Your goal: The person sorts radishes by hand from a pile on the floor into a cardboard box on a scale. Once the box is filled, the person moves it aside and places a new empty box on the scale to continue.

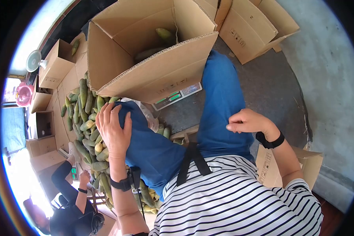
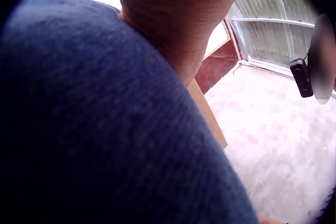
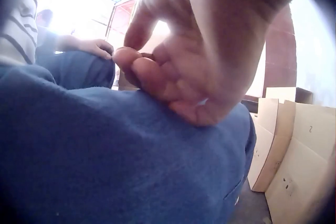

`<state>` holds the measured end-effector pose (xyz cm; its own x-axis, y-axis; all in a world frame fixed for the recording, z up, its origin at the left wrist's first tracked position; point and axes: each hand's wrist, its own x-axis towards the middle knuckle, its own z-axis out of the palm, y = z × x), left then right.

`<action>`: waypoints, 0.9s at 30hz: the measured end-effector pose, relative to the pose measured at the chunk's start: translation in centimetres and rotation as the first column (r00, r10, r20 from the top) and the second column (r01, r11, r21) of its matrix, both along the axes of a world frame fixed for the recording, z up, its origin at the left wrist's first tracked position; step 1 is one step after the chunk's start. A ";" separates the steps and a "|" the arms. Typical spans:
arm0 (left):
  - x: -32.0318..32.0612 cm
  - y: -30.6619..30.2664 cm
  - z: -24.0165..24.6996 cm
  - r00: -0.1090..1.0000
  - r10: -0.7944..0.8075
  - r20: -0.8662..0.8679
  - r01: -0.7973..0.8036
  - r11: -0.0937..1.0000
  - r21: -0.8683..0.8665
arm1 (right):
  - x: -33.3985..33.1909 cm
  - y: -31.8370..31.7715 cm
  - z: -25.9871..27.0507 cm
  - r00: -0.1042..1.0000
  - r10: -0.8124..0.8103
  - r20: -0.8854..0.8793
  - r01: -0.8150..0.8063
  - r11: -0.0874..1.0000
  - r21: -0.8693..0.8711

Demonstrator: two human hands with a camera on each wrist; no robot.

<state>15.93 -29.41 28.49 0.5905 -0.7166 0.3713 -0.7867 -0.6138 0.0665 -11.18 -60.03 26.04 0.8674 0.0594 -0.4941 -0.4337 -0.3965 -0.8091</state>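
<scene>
My left hand [image 1: 115, 128] rests on the left knee of the blue trousers [image 1: 149, 145], its fingers spread over the cloth. The right hand [image 1: 247, 121] lies on the right thigh with loosely curled fingers; the right wrist view shows the same hand [image 3: 194, 61] holding nothing. In front of my knees a big open cardboard box [image 1: 153, 74] stands on a digital scale [image 1: 190, 89] with green lit displays. Inside the box are a green cucumber [image 1: 166, 36] and a darker one partly hidden by the front wall.
A heap of green and yellowish cucumbers [image 1: 82, 102] spreads along my left. More cardboard boxes [image 1: 247, 31] stand at the upper right, and another box [image 1: 269, 167] is beside my right hip. Another person [image 1: 72, 208] sits at the lower left. A grey wall [image 1: 326, 70] bounds the right side.
</scene>
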 end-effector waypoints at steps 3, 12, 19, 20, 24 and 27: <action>0.0 0.0 0.0 1.000 -0.010 -0.004 0.009 1.000 -0.020 | 0.7 0.5 0.7 0.978 0.208 -0.012 -0.207 0.963 -0.174; -0.1 0.3 0.0 1.000 -0.004 -0.007 0.004 1.000 -0.025 | 0.0 0.9 -0.5 0.931 -0.364 -0.015 0.357 0.901 0.246; 0.1 0.2 0.0 1.000 0.001 -0.007 -0.001 0.999 -0.036 | 0.7 0.6 -1.7 0.910 -0.408 0.079 0.401 0.912 0.088; 0.0 0.2 0.1 1.000 -0.004 -0.010 0.004 0.999 -0.041 | 0.7 0.5 -1.7 0.912 -0.402 0.076 0.396 0.914 0.086; 0.1 0.2 0.1 1.000 -0.006 -0.017 0.005 0.999 -0.036 | 1.1 0.8 -0.8 0.904 -0.427 0.027 0.426 0.904 0.041; 0.1 0.1 0.1 1.000 -0.007 -0.020 0.006 0.999 -0.034 | 1.2 1.0 -0.8 0.895 -0.446 0.020 0.446 0.895 0.001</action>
<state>16.07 -29.27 28.62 0.5932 -0.7078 0.3835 -0.7891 -0.6056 0.1027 -9.97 -59.00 25.20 0.8115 -0.3376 -0.4770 -0.5504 -0.1674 -0.8179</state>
